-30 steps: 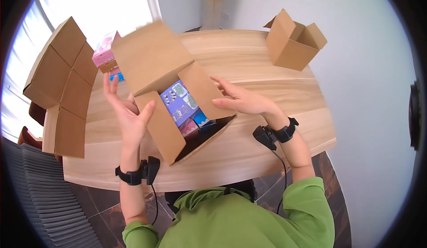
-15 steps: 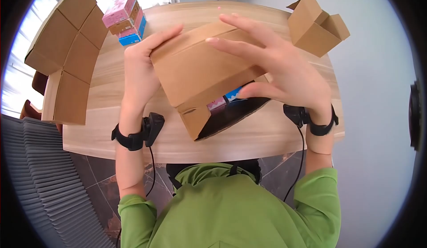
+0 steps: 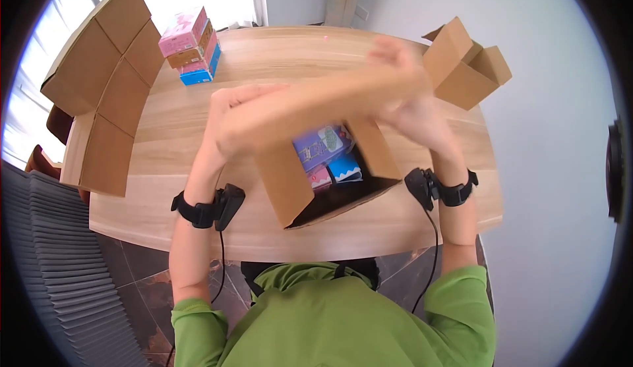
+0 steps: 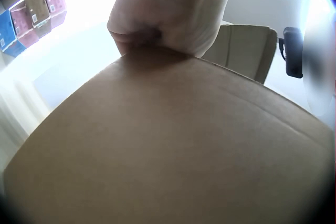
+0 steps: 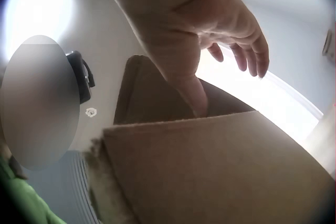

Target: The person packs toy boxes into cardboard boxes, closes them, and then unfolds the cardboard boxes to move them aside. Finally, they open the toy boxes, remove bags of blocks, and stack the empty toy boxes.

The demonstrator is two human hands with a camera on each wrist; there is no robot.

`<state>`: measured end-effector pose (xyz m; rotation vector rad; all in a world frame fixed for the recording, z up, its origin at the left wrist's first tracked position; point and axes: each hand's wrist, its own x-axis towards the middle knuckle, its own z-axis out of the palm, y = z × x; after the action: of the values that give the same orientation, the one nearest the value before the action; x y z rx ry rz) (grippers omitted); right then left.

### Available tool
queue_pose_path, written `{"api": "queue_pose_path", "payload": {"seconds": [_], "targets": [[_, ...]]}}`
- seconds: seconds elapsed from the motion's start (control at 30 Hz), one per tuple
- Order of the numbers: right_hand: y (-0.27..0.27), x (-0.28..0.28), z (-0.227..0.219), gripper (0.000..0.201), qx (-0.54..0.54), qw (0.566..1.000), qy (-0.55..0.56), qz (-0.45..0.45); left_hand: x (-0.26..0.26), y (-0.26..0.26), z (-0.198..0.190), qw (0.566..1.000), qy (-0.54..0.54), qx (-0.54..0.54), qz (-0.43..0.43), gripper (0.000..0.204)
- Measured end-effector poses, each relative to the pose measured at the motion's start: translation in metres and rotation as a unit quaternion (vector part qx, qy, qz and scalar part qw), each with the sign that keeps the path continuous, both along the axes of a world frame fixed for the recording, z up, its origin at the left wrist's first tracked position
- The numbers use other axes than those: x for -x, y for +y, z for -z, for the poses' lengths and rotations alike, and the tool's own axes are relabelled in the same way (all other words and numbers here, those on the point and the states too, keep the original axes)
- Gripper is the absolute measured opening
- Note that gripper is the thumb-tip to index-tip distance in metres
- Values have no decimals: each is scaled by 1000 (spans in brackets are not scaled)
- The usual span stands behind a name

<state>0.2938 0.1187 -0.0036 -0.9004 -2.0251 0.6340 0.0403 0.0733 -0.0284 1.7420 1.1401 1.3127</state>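
In the head view, an open cardboard box stands tilted before me. Inside lie a purple printed pack, a pink box and a blue box. The box's wide flap is raised and blurred. My left hand rests against the flap's left end, fingers straight along its far side; the flap hides part of it. My right hand is at the flap's right end, fingers above and thumb below. In the right wrist view its thumb reaches behind a cardboard edge while the fingers extend loosely beyond.
A stack of pink, brown and blue boxes stands at the back left of the wooden table. Large cardboard stands upright at the left edge. Another open carton is at the back right.
The flap went from standing open to lowered over the box half a second ago, and is now partly lifted again, showing the contents. The right hand moved from the box's side to the flap's end.
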Motion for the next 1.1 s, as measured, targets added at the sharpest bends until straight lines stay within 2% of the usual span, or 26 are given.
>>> {"api": "queue_pose_path", "payload": {"seconds": [0.03, 0.07, 0.1, 0.2, 0.3, 0.4, 0.47, 0.57, 0.67, 0.73, 0.83, 0.93, 0.97, 1.03, 1.07, 1.1], "targets": [[1, 1, 8, 59, 64, 997, 10, -50, 2, -2, -2, 999, -5, -6, 54, 27], [0, 3, 15, 58, 128, 987, 19, -98, 0, 1, 3, 999, 13, 13, 43, 35], [0, 3, 19, 57, 193, 970, 28, -146, 4, 6, 1, 995, 48, 2, 82, 36], [11, -11, 16, 54, 217, 942, -69, -245, 8, 3, -3, 982, 106, -5, 154, 46], [11, -40, -15, 55, 203, 927, -131, -287, 10, -1, -5, 978, 114, 24, 174, 53], [-15, -34, -36, 56, 111, 915, -110, -371, 9, 0, -5, 975, 120, 38, 181, 55], [-44, -12, -37, 64, 19, 927, -244, -284, 10, 2, -5, 975, 111, 41, 187, 54], [-63, 5, -23, 63, -125, 876, -421, -201, 10, 1, -1, 976, 80, 57, 193, 52], [-67, 6, -17, 67, -188, 867, -424, -183, 11, 2, 0, 977, 84, 55, 190, 50], [-69, 4, -10, 68, -168, 881, -403, -184, 11, 1, 0, 974, 104, 48, 195, 50], [-75, -3, -2, 69, -161, 877, -410, -190, 20, 3, -4, 956, 121, 54, 261, 57], [-81, -12, -1, 74, -146, 859, -444, -210, 47, 9, -7, 893, 85, 72, 436, 84], [-82, -13, -1, 76, -144, 852, -452, -220, 49, 5, -5, 905, 60, 123, 402, 93], [-87, -19, 6, 84, -124, 911, -368, -141, 48, -9, 17, 923, 10, 220, 315, 111], [-89, -22, 13, 88, -114, 934, -321, -106, 50, -14, 34, 929, 0, 209, 306, 118], [-93, -25, 20, 91, -43, 969, -234, -65, 51, -19, 50, 934, -12, 197, 298, 124]]}}
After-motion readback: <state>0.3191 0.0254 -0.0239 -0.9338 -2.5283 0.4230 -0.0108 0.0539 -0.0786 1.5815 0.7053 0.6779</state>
